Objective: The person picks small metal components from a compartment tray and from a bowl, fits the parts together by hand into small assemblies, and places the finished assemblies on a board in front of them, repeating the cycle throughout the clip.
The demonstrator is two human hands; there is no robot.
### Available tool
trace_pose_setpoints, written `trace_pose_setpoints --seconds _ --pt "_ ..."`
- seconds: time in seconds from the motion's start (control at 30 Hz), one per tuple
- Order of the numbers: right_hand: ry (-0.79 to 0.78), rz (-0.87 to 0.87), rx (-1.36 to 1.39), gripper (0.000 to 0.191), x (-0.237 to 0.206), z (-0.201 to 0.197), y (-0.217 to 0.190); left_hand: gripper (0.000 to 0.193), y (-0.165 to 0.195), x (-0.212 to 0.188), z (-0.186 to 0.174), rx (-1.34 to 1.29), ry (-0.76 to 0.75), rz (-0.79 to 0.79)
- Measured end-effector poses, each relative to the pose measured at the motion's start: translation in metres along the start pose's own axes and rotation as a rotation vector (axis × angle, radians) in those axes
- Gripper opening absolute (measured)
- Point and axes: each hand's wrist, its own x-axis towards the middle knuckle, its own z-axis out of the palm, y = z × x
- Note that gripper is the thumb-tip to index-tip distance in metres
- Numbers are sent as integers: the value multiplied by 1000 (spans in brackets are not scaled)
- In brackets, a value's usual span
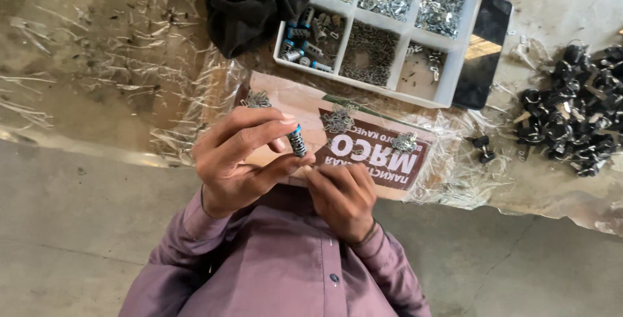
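Note:
My left hand [237, 158] is raised over a cardboard sheet [305, 106] and pinches a small dark cylinder with blue bands [296, 140] between thumb and fingers. My right hand [342, 194] sits just below and to the right of it, fingers curled together at the cylinder's lower end; whatever small piece it pinches is hidden. Small clusters of metal pieces [337, 121] lie on the cardboard beyond the hands. Purple shirt sleeves cover both forearms.
A white compartment tray [457, 64] at the back holds metal parts and several more blue-banded cylinders [300, 41]. A black cloth [250, 2] lies at its left, a black phone [483, 51] at its right. A pile of black parts [574, 112] is far right. Crinkled clear plastic [188, 96] covers the surface.

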Motion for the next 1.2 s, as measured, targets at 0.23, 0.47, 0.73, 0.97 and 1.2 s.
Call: trace_pose_setpoints --seconds 0.23,0.47,0.73,0.97,1.2 --pt "-48 128 56 22 42 28 -11 40 0 -7 -21 32 97 -50" --pt "-7 173 53 30 26 6 -5 40 -16 -2 -37 60 141 -77" --pt "-42 88 2 20 9 9 -5 41 -24 1 -23 25 59 -81" --pt "-50 244 -173 41 6 4 -4 42 -24 13 -12 43 0 -29" --pt "-140 230 -269 61 2 9 2 42 -24 13 -4 43 -30 -29"
